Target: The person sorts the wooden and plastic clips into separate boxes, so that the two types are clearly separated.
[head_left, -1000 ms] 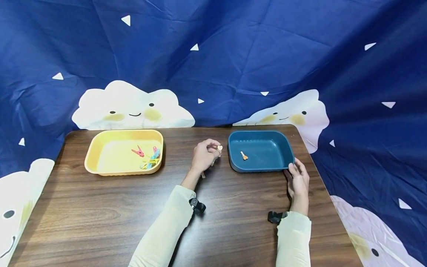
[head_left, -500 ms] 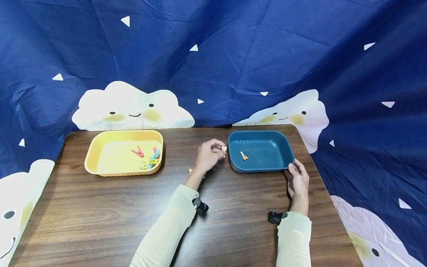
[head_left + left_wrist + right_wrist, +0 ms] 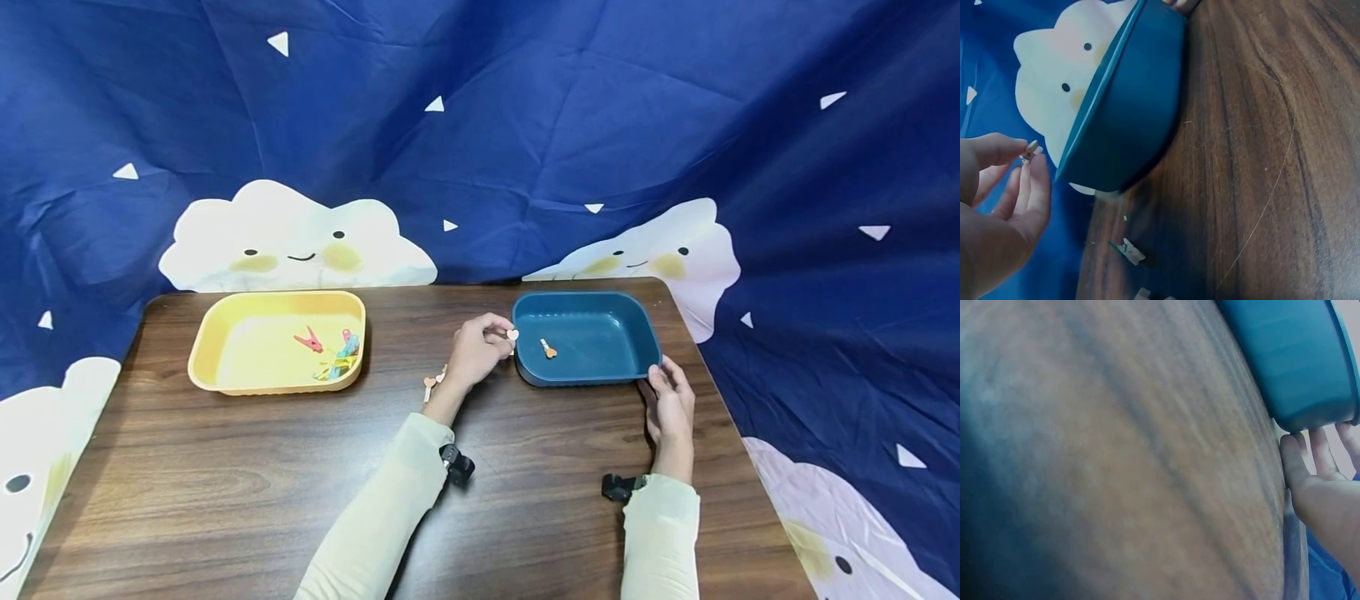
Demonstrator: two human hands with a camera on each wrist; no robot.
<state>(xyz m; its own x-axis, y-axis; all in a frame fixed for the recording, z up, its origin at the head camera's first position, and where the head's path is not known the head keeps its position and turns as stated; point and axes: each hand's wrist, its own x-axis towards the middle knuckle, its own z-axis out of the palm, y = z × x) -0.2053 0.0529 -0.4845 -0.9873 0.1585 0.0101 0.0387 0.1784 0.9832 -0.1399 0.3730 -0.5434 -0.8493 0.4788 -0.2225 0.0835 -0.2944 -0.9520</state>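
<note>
My left hand (image 3: 478, 350) pinches a small wooden clothespin with a pale heart (image 3: 512, 334) between thumb and fingertips. In the head view it overlaps the left rim of the blue tray (image 3: 592, 382); in the left wrist view, the clothespin (image 3: 1031, 150) is beside the tray's upper edge. My right hand (image 3: 671, 404) touches the tray's near right corner with extended fingers, which the right wrist view shows against its side. Inside the blue tray lies a clothespin with an orange heart (image 3: 550, 351). More heart clothespins (image 3: 429, 386) lie on the table by my left wrist, partly hidden.
A yellow tray (image 3: 225, 388) stands at the back left, holding a red plastic clothespin (image 3: 311, 340) and a pile of blue and yellow ones (image 3: 342, 364) in its right corner. The wooden table (image 3: 187, 483) ends at a blue cloud-print curtain (image 3: 480, 167).
My left hand has moved right with the heart clothespin, up to the blue tray's left rim, uncovering clothespins on the table behind it. The right hand has stayed at the tray's corner.
</note>
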